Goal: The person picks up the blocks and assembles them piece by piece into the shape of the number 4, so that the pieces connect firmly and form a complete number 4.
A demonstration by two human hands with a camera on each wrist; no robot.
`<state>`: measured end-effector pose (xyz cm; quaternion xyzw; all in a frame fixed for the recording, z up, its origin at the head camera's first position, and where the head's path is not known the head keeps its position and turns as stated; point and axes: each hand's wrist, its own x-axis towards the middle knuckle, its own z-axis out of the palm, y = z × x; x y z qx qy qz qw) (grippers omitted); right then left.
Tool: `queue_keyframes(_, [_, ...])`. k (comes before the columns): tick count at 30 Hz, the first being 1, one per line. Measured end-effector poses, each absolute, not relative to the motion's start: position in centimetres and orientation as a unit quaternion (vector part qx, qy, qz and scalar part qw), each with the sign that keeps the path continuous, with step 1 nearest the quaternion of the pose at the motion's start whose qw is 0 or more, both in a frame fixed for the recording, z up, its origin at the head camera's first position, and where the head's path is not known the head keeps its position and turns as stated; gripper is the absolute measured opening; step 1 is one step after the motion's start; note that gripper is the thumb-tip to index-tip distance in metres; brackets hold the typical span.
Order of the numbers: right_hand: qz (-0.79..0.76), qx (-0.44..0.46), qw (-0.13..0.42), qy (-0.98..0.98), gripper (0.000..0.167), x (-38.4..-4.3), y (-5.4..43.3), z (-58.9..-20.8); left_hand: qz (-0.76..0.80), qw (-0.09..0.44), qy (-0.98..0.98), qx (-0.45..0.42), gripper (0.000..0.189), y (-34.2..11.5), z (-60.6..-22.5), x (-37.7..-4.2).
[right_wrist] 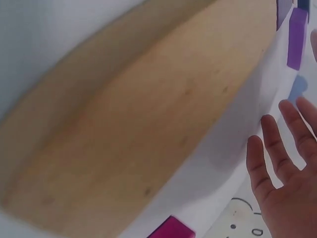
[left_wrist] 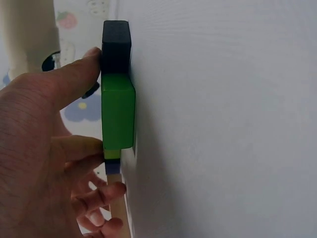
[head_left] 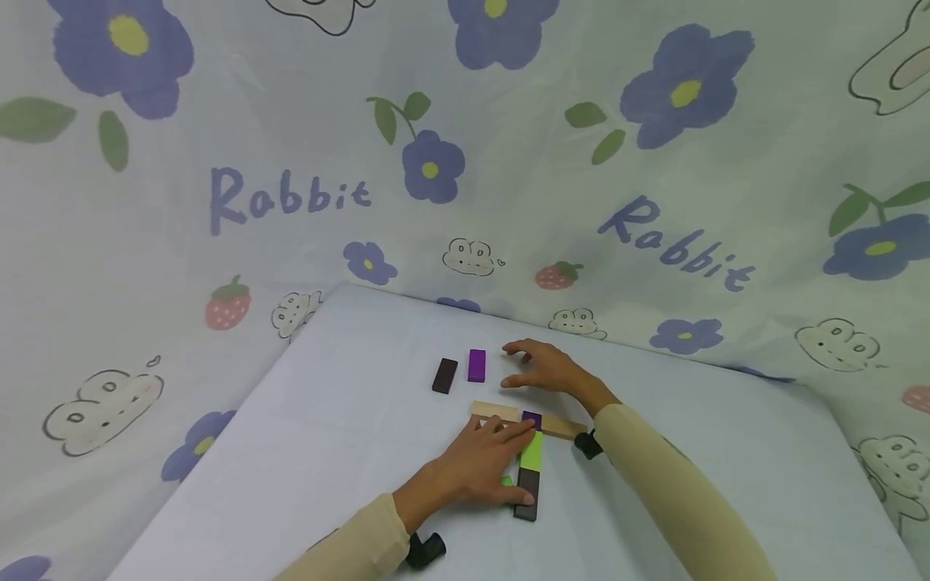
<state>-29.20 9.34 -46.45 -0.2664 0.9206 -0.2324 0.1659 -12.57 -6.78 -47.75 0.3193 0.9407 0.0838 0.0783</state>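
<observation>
My left hand lies over a row of blocks. Its thumb touches the black block, and its fingertips reach past the lime block to the dark purple block. A green block juts out beside the row, mostly hidden under the hand in the head view. Wooden blocks, one left and one right, flank the dark purple block. Beyond them my right hand hovers with fingers spread and slightly bent, holding nothing.
Left of the right hand, a bright purple block and a dark brown block lie on the white table. A magenta block shows at the bottom of the right wrist view. A patterned cloth hangs behind.
</observation>
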Motion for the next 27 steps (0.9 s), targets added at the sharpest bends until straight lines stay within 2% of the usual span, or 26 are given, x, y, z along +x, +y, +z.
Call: queue_keyframes(27, [-0.207, -0.332, 0.164, 0.906, 0.078, -30.9, 6.5, -47.0, 0.087, 0.075, 0.941, 0.318, 0.091, -6.8, -47.5, -12.5])
